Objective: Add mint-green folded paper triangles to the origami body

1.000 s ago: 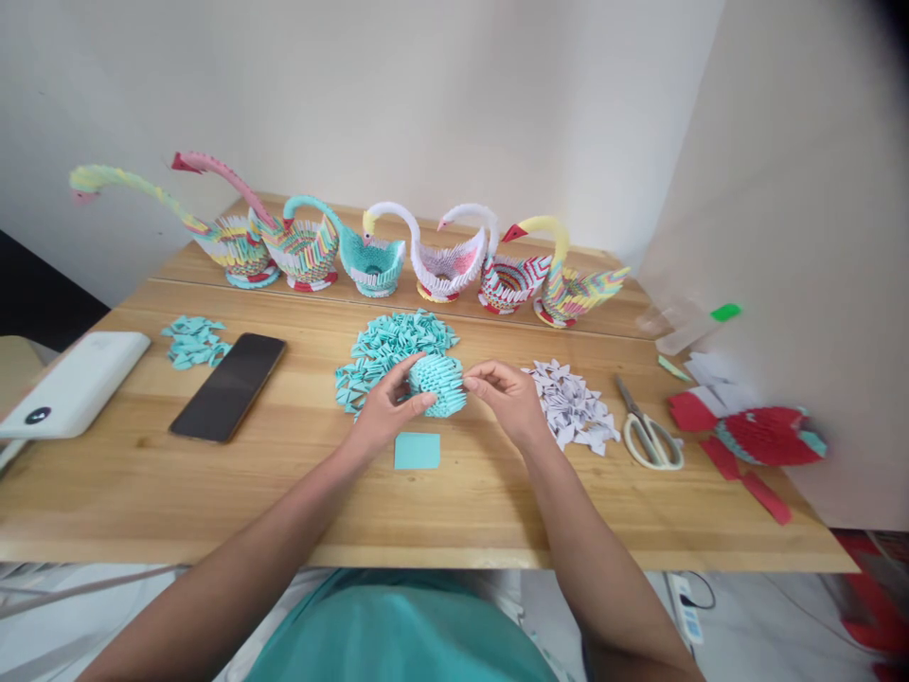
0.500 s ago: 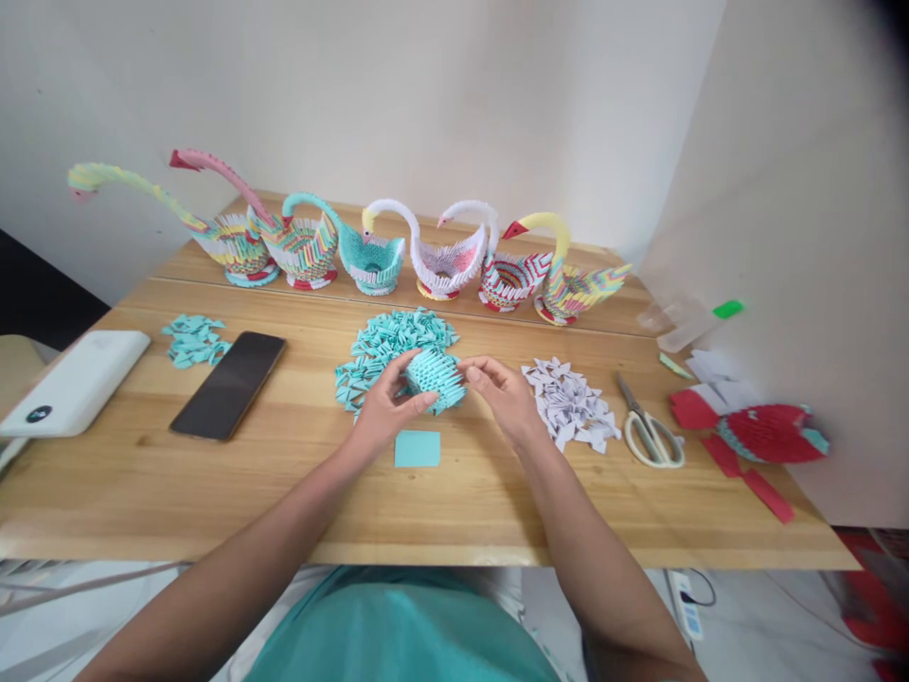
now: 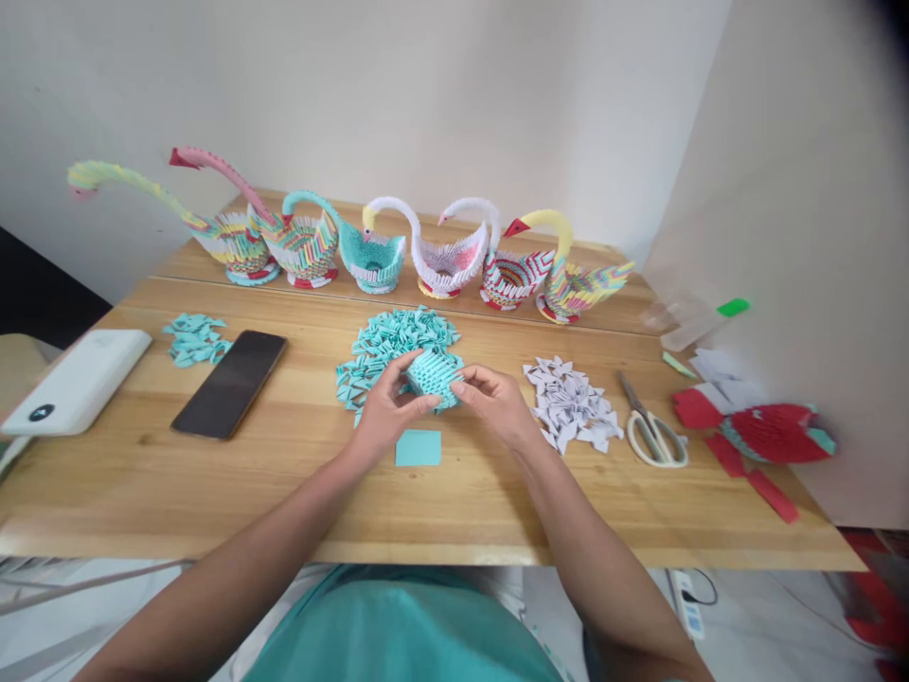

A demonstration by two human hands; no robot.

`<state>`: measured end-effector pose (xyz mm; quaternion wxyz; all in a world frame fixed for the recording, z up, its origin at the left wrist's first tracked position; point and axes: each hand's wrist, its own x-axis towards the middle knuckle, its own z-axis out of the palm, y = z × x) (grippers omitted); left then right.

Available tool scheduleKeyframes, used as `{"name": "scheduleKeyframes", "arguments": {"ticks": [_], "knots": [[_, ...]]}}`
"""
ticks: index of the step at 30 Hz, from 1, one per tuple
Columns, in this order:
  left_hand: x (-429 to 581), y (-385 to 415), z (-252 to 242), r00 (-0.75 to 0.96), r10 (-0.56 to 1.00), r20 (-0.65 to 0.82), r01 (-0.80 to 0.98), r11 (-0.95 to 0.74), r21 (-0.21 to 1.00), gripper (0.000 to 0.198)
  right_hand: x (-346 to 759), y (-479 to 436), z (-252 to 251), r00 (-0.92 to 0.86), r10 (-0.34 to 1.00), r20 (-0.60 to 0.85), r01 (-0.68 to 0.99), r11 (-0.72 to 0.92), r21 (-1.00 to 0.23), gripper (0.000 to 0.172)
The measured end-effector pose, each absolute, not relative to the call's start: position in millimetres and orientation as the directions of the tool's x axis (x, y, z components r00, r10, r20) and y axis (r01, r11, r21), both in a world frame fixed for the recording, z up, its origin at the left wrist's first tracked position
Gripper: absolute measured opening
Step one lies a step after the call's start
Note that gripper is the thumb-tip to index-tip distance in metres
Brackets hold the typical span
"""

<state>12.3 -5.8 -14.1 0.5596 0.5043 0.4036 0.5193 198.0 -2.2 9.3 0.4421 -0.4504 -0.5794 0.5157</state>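
Note:
A round turquoise body of interlocked folded paper pieces (image 3: 433,372) is held just in front of a heap of loose turquoise folded pieces (image 3: 401,332). My left hand (image 3: 393,403) grips its left side, thumb in front and fingers behind. At its right edge my right hand (image 3: 493,398) is closed, thumb and fingertips pressed against the paper; whether a single loose piece is between them I cannot make out. On the table just below lies a flat turquoise paper rectangle (image 3: 418,448).
Several paper swans (image 3: 373,260) line the back. Left are a power bank (image 3: 78,382), a phone (image 3: 231,384) and a small turquoise pile (image 3: 195,339). To the right are white folded pieces (image 3: 572,403), scissors (image 3: 653,426) and a red paper model (image 3: 777,433).
My right hand has moved slightly left and down, and its fingertips now press the right edge of the turquoise body. The left hand keeps its hold.

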Motion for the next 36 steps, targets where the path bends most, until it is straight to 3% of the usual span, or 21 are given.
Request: {"name": "scheduleKeyframes", "arguments": {"ticks": [6,14,25,28,32,36], "knots": [[12.9,-5.4,-16.0,0.105,0.989,0.108,-0.166,-0.089,0.982,0.069,196.4,-3.1,7.8,-0.180,0.981,0.075,0.119,0.097,-0.988,0.028],[10.5,-2.4,-10.4,0.110,0.991,0.073,-0.220,-0.047,0.974,0.066,197.7,-4.0,17.7,-0.091,0.984,0.155,0.075,0.162,-0.984,0.042],[12.5,-1.7,-11.6,0.118,0.992,0.050,-0.233,-0.021,0.972,0.067,197.3,-3.9,16.7,-0.074,0.986,0.151,0.179,0.162,-0.970,0.033],[12.0,-1.3,-12.0,0.128,0.990,0.064,-0.206,-0.037,0.978,0.068,197.0,-4.9,18.0,-0.041,0.975,0.218,0.209,0.222,-0.952,0.025],[9.9,-2.8,-9.8,0.153,0.986,0.065,-0.127,-0.045,0.991,0.068,198.6,-5.6,22.3,-0.087,0.855,0.511,0.404,0.500,-0.766,0.008],[7.8,-3.8,-9.9,0.159,0.985,0.062,-0.029,-0.058,0.998,0.068,204.2,-2.9,24.9,-0.258,0.673,0.694,0.552,0.692,-0.466,0.013]]}}
